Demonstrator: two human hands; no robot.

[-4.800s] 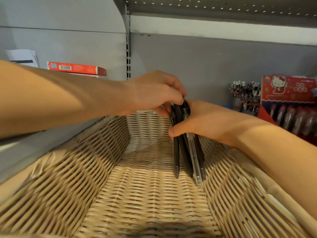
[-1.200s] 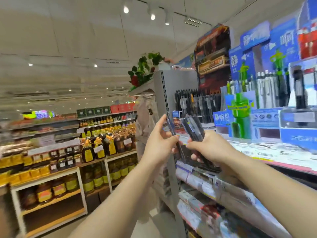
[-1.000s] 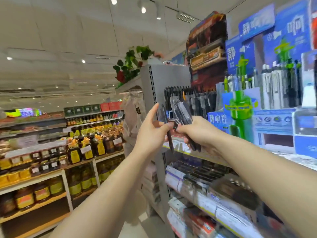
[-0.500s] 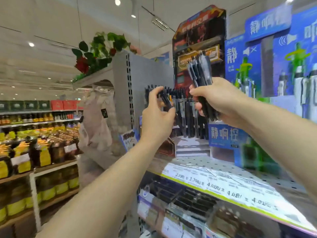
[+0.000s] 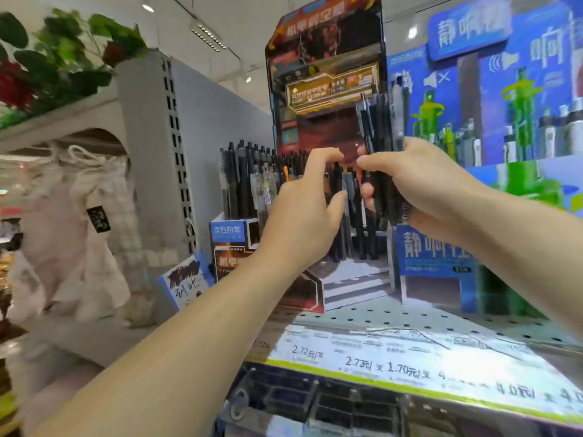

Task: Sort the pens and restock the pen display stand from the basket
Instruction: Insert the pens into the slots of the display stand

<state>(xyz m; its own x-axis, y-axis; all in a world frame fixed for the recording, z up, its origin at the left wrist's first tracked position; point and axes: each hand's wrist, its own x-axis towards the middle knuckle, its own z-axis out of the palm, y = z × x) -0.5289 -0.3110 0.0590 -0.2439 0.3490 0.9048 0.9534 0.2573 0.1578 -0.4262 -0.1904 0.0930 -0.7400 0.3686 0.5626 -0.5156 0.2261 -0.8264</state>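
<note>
My right hand (image 5: 419,187) grips a bunch of black pens (image 5: 380,127) upright, in front of the pen display stand (image 5: 325,58), a dark red and orange cardboard unit on the shelf. Several black pens (image 5: 241,181) stand in the stand's left rows. My left hand (image 5: 303,212) is raised just left of the bunch, fingers curled. Its thumb and fingers pinch the top of a dark pen (image 5: 347,216) that stands in the stand's middle row. The basket is out of view.
A blue pen display (image 5: 473,257) stands to the right of the stand. Both sit on a perforated shelf (image 5: 410,313) fronted by a price strip (image 5: 378,364). Dark trays (image 5: 315,405) fill the shelf below. On the left are a grey end panel (image 5: 151,152) and hanging white bags (image 5: 72,231).
The view has come closer to the stand. My left hand has moved right with its pen, which now stands in the middle row. My right hand has lowered the bunch slightly.
</note>
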